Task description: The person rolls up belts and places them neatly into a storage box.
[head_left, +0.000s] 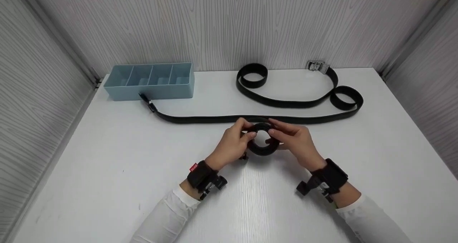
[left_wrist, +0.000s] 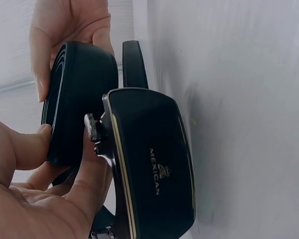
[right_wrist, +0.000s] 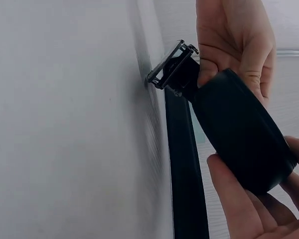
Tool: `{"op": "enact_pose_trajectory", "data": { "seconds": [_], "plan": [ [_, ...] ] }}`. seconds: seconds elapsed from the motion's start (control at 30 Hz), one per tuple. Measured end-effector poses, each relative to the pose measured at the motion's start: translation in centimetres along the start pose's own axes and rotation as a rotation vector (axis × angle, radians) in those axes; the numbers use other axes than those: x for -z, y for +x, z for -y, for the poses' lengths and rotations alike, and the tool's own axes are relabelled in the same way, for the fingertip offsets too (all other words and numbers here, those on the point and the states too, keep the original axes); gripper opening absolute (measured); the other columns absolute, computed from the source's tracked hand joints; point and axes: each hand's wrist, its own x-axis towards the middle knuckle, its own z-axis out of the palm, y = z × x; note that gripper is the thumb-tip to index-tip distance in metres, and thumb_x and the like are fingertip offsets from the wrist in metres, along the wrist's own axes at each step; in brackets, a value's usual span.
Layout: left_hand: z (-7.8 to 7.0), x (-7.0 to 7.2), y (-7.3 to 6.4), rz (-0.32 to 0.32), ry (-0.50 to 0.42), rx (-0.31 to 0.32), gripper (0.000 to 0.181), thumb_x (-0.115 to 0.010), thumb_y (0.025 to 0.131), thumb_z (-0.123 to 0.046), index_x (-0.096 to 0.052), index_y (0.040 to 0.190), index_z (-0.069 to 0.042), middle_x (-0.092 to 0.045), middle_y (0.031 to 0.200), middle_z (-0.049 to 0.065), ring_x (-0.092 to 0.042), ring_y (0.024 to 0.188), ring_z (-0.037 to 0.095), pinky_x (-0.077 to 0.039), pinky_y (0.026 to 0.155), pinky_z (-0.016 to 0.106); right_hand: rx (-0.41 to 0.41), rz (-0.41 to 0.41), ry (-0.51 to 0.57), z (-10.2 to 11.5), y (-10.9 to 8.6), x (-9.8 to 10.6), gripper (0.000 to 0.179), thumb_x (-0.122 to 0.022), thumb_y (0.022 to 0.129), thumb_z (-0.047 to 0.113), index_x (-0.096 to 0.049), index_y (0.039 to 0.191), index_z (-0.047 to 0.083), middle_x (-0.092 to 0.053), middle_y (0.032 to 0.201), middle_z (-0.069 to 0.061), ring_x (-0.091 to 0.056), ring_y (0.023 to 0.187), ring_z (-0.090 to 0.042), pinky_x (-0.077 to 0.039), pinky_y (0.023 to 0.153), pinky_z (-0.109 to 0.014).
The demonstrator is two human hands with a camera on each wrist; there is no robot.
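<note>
Both hands hold a black belt wound into a coil point(head_left: 263, 151) above the table. My left hand point(head_left: 229, 143) grips the coil's left side, thumb on its near face and fingers behind. On the opposite side, my right hand point(head_left: 300, 142) pinches the rim between thumb and fingers. The belt's buckle point(left_wrist: 152, 164), a dark plate with gold edging and the word MEXICAN, hangs beside the left fingers. From the right wrist, the coil point(right_wrist: 241, 134) shows its smooth outer strap, and the buckle point(right_wrist: 172, 67) appears edge-on.
Behind the hands, one black belt point(head_left: 200, 120) stretches across the white table, looping at its right end. Another belt point(head_left: 286, 103) with a silver buckle point(head_left: 317, 66) curves farther back, one end coiled. A blue divided box point(head_left: 154, 92) stands at the back left, before a wood-grain wall.
</note>
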Motion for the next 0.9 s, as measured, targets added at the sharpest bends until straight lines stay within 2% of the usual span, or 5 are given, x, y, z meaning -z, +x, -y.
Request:
{"op": "enact_pose_trajectory", "data": {
  "seconds": [0.23,0.4,0.53,0.7,0.9],
  "plan": [
    [0.1,0.03,0.05,0.012,-0.011,0.021,0.016,-0.061,0.106,-0.014,-0.059,0.12,-0.007,-0.068,0.129,0.014,-0.069,0.103,0.018,-0.057,0.086,0.033,-0.002,0.035,-0.025,0.02,-0.03,0.1,0.042,-0.076,0.097,0.014,-0.067,0.138,0.008,-0.074,0.122,-0.013,-0.076,0.096,-0.029,-0.063,0.075,-0.039],
    [0.08,-0.09,-0.04,0.012,-0.04,0.056,0.026,-0.062,0.106,-0.019,-0.054,0.128,-0.007,-0.065,0.134,0.015,-0.07,0.104,0.017,-0.056,0.084,0.033,0.016,-0.028,-0.003,-0.07,-0.16,-0.2,0.042,-0.076,0.097,0.013,-0.067,0.137,0.006,-0.075,0.118,-0.012,-0.074,0.102,-0.033,-0.063,0.075,-0.037],
    [-0.01,-0.1,-0.1,-0.002,-0.068,0.079,0.031,-0.065,0.105,-0.02,-0.051,0.129,-0.007,-0.064,0.136,0.016,-0.071,0.107,0.02,-0.057,0.082,0.032,0.012,-0.074,0.044,-0.19,-0.09,-0.37,0.042,-0.076,0.097,0.013,-0.066,0.138,0.005,-0.076,0.112,-0.011,-0.076,0.093,-0.026,-0.063,0.076,-0.039],
    [0.03,-0.05,-0.07,-0.007,-0.072,0.058,0.024,-0.065,0.105,-0.017,-0.052,0.122,-0.006,-0.065,0.13,0.015,-0.071,0.103,0.02,-0.058,0.079,0.032,-0.002,-0.077,0.046,-0.24,0.03,-0.23,0.044,-0.077,0.096,0.012,-0.066,0.138,0.004,-0.076,0.114,-0.01,-0.075,0.097,-0.028,-0.063,0.076,-0.039],
    [-0.04,0.11,-0.02,-0.005,-0.027,0.015,0.017,-0.065,0.104,-0.014,-0.057,0.118,-0.007,-0.069,0.129,0.015,-0.069,0.106,0.021,-0.057,0.088,0.035,0.005,0.004,-0.013,-0.05,-0.01,0.15,0.043,-0.077,0.096,0.014,-0.067,0.138,0.009,-0.075,0.12,-0.012,-0.075,0.099,-0.031,-0.063,0.076,-0.04]
  ]
}}
